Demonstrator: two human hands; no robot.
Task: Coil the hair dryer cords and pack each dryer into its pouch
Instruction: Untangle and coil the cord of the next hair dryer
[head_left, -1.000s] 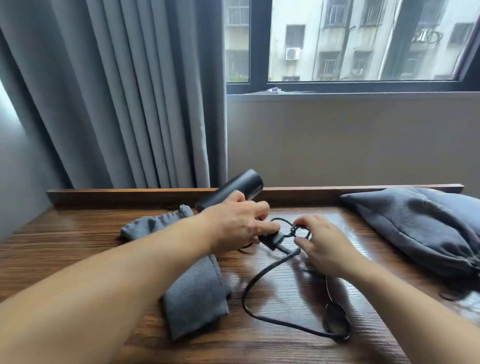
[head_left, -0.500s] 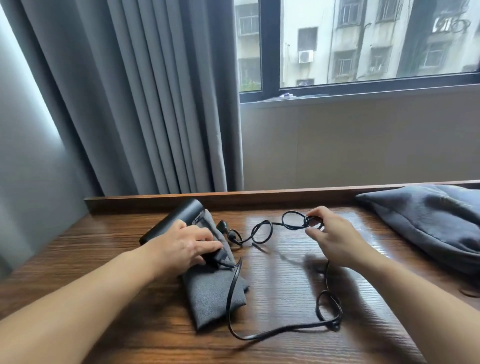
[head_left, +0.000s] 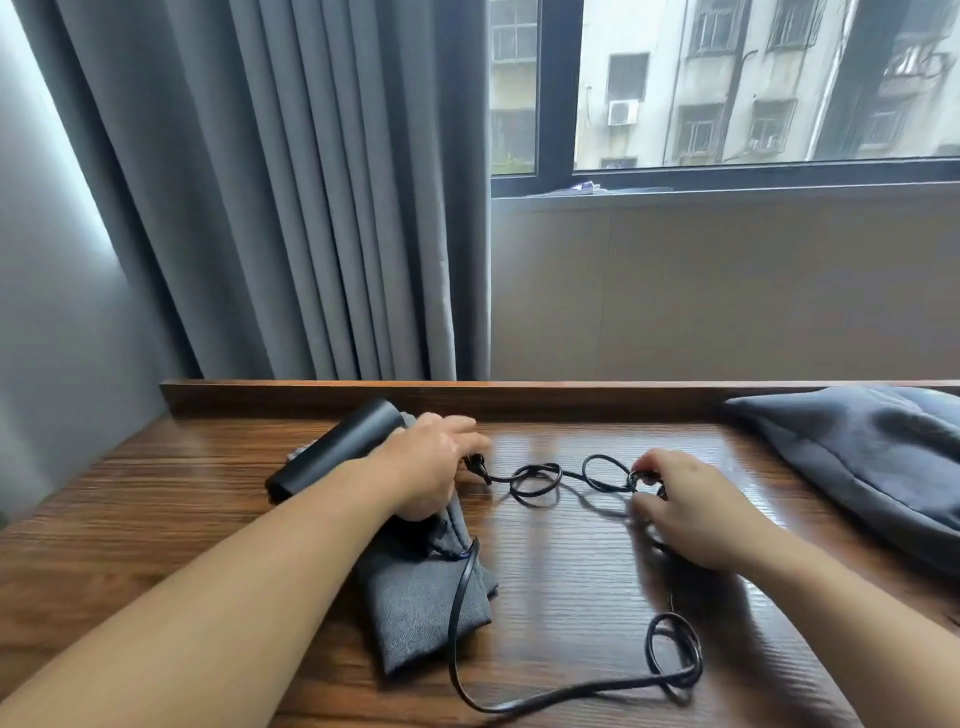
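Note:
A black hair dryer (head_left: 337, 453) lies on the wooden table (head_left: 561, 571) at the back left, partly on an empty grey pouch (head_left: 415, 603). My left hand (head_left: 426, 470) grips the dryer's handle end, which it hides. The black cord (head_left: 540, 478) runs right from there in small loops. My right hand (head_left: 691, 512) pinches one of those loops. Further cord trails under that hand to a loop (head_left: 672, 649) near the front edge and back across the pouch.
A second, filled grey pouch (head_left: 857, 457) lies at the back right of the table. A raised wooden lip (head_left: 519, 397) runs along the table's back edge. Grey curtains (head_left: 285, 208) hang behind on the left, a window on the right.
My left hand moved the dryer left, onto the pouch. The cord has been drawn out into a line of loops between my hands. My right hand has dropped closer to the table.

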